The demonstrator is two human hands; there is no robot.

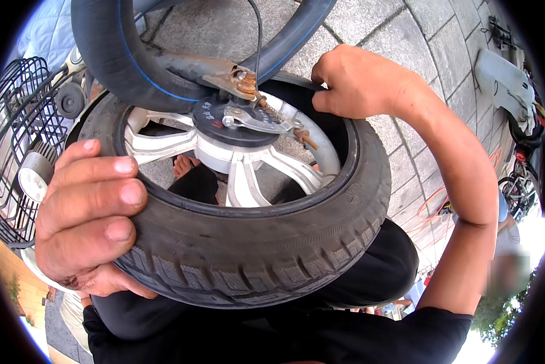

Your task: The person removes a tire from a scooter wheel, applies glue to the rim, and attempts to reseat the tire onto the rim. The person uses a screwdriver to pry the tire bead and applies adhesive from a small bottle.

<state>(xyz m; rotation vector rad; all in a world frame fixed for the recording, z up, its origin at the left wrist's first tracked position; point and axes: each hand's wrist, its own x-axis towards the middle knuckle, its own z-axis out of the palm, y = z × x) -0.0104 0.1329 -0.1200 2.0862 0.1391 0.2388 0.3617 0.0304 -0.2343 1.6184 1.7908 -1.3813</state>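
Note:
A black tyre with a chunky worn tread leans over my knees, around a silver spoked wheel rim. My left hand grips the tyre's left side, its fingers lying over the sidewall and its thumb below. At the far right edge my right hand is closed on the tyre, fingers curled over its rim; the fingertips are partly hidden. A black inner tube with a blue line loops out beyond the wheel's far side. At the hub sits a black brake drum cover with a metal brake lever and a rusty spring.
On the left stands a black wire basket. A thin black cable runs up from the hub. Grey paving lies beyond the wheel. A pale plastic panel and an orange hose lie to the right.

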